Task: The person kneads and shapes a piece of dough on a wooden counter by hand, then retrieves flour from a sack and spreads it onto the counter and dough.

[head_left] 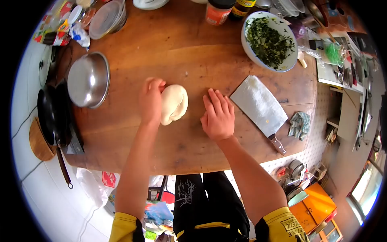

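Note:
A pale, folded lump of dough (174, 103) lies on the wooden table (193, 149) near the middle. Against its left side is my left hand (152, 101), fingers curled and pressed together at its upper left edge. My right hand (219, 115) rests palm down on the wood, right of the dough and apart from it, with its fingers stretched out. Just right of that hand lies a wide cleaver (260, 105), its handle pointing to the lower right.
An upside-down metal bowl (88, 80) sits at the left, beside a black frying pan (51, 113). At the upper right are a bowl of chopped greens (269, 41) and jars (219, 11). A cloth (299, 125) lies near the right edge.

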A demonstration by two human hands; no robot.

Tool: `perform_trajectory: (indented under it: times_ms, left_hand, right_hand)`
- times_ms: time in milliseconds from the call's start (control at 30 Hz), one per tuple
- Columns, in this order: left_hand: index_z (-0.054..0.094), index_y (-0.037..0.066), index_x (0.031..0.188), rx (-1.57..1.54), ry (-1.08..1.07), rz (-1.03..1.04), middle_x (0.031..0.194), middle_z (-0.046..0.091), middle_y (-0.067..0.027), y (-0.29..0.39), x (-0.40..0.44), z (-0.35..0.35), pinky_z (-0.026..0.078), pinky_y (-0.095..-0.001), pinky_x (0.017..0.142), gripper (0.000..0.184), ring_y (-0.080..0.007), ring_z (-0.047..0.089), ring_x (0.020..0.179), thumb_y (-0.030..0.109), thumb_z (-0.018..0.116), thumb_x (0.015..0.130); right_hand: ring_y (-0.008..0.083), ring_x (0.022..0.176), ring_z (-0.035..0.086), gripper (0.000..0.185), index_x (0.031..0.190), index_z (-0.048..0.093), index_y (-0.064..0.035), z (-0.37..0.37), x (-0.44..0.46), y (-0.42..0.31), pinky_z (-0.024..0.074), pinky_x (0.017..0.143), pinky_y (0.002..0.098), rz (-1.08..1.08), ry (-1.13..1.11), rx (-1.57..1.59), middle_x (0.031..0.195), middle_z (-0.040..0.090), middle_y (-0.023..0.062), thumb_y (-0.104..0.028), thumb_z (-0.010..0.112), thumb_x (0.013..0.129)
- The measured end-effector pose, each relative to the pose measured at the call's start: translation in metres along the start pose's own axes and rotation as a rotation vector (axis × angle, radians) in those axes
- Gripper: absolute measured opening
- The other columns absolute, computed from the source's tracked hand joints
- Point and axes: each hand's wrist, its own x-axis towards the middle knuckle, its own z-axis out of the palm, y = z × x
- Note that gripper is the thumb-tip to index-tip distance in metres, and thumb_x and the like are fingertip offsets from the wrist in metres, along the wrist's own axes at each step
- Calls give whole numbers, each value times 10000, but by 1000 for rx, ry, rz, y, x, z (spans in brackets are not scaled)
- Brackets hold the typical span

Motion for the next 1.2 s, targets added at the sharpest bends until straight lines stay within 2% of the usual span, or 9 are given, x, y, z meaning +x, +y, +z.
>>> perform_trajectory:
  times_ms: [100,233,433,600,700,833,933,1033,1200]
  left_hand:
    - [640,10,887,426,-322,366,865,667,-187,33,-17,15,487,-414,734,428,-304,646,817,383,452,981]
    - [638,11,853,952,-594,374,833,665,-182,52,-17,19,489,-429,731,465,-323,640,802,403,433,996]
    - [659,-10,904,1359,-451,125,785,663,-192,72,-36,-33,474,-420,699,477,-346,624,748,418,466,987]
    - [639,-7,858,711,-71,174,825,636,-213,-3,-38,-79,462,-471,732,430,-377,610,802,361,452,979]
    - [629,-8,887,768,234,327,900,628,-186,-27,-43,-60,453,-465,756,348,-368,590,857,294,471,957]
    - [631,44,863,814,582,156,900,611,-135,-23,-29,-29,431,-490,740,259,-351,568,845,255,490,916]
    - [631,78,837,961,658,345,880,608,-116,-33,-38,-12,416,-486,729,233,-326,561,834,268,508,892]
    - [661,104,935,1115,583,104,967,635,-100,-16,-29,-1,423,-449,792,291,-327,567,903,312,458,924]
    - [625,105,897,1036,559,251,948,595,-65,1,5,6,410,-445,809,235,-299,542,926,316,528,927]
  right_hand:
    - [268,1296,472,474,1240,583,-67,2,0,1,362,1092,444,-6,32,-12,1412,505,94,-151,599,773]
    - [266,1294,475,456,1239,588,-76,3,1,1,362,1093,445,-8,50,-12,1410,508,87,-135,593,787]
    - [266,1293,475,467,1241,586,-72,2,-1,1,364,1090,445,0,54,16,1411,507,88,-125,601,777]
    - [269,1299,467,485,1243,584,-67,2,-2,2,363,1089,446,4,43,0,1412,504,96,-122,607,762]
    - [271,1303,464,498,1250,582,-68,4,2,-1,360,1091,451,11,23,-21,1418,498,98,-125,605,756]
    - [277,1311,458,510,1256,579,-70,4,1,-3,355,1095,458,40,-17,-25,1426,491,102,-129,597,750]
    - [280,1311,460,515,1257,577,-69,2,1,-5,357,1094,465,57,-45,-26,1424,494,104,-125,593,746]
    - [290,1306,465,524,1258,578,-68,3,2,-6,360,1090,477,58,-58,-48,1420,497,109,-131,595,737]
    - [309,1295,473,504,1237,588,-75,5,3,-7,373,1071,497,44,-29,-74,1405,506,127,-141,570,738]
